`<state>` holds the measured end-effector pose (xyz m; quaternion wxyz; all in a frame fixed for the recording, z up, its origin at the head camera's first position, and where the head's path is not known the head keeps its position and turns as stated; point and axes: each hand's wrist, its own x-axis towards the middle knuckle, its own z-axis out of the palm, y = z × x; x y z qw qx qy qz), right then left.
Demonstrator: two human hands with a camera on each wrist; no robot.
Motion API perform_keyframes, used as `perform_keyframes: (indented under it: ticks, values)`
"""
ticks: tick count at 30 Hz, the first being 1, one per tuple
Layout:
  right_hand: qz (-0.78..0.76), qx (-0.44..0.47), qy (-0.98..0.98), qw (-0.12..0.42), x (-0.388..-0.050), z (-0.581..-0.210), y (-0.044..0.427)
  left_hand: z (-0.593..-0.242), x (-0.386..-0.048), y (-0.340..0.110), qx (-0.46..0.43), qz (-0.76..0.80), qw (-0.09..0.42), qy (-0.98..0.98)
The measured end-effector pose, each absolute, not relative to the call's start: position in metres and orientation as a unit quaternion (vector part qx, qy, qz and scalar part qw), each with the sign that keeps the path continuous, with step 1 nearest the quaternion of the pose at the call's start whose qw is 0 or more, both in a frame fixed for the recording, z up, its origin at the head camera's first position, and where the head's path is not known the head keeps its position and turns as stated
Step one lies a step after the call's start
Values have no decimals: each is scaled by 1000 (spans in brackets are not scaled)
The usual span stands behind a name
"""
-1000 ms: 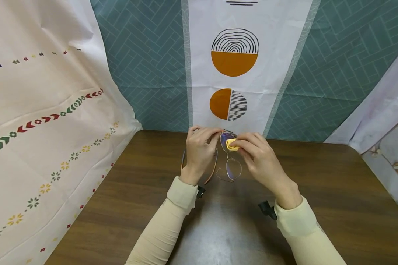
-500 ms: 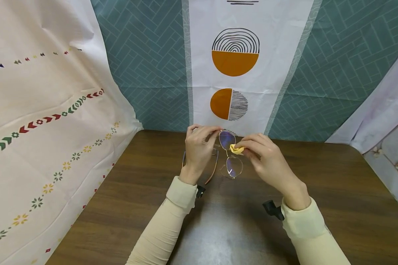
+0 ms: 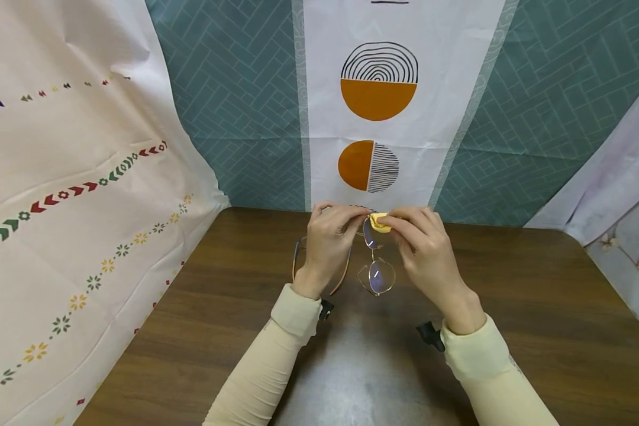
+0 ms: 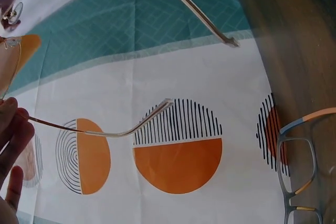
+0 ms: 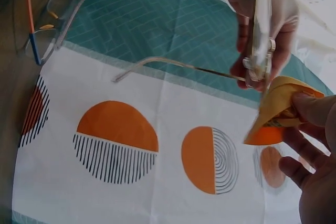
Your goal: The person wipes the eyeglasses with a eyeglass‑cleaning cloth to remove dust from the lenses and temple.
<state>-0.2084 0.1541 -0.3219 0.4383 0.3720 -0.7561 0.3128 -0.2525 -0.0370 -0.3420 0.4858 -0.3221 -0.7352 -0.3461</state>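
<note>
A pair of gold-rimmed eyeglasses (image 3: 374, 280) hangs with one lens above the other in the head view. My left hand (image 3: 329, 245) pinches it at the upper end, by the hinge. A thin temple with a clear tip (image 4: 97, 133) reaches out from my left fingers in the left wrist view. My right hand (image 3: 431, 251) pinches a small folded yellow cloth (image 3: 379, 222) between thumb and fingers. That cloth lies at the top edge of the upper lens, close to the left fingertips. In the right wrist view, the cloth (image 5: 281, 103) hangs against the frame's edge.
A second pair of glasses (image 4: 306, 153), with blue and orange temples, lies on the brown wooden table (image 3: 234, 284) behind my left hand. A patterned teal and white cloth (image 3: 245, 106) hangs behind the table. Pale cloth (image 3: 85, 236) drapes at the left.
My right hand with the yellow cloth has moved from the upper lens down near the bridge, then up to its top edge. The glasses have turned and shifted slightly right with my left hand.
</note>
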Motion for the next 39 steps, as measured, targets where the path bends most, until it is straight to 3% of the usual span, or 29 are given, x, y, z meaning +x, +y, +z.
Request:
perform_keyframes:
  ticks: [21,32,39]
  values:
    - [302,373,-786,390,-209,-324,159,-346,-254,-41,-267,-362,535,-715]
    - [341,390,-795,314,-200,-320,160,-345,-255,-42,-250,-365,542,-714]
    - [376,368,-769,363,-199,-314,163,-346,-255,-41,-271,-368,525,-718]
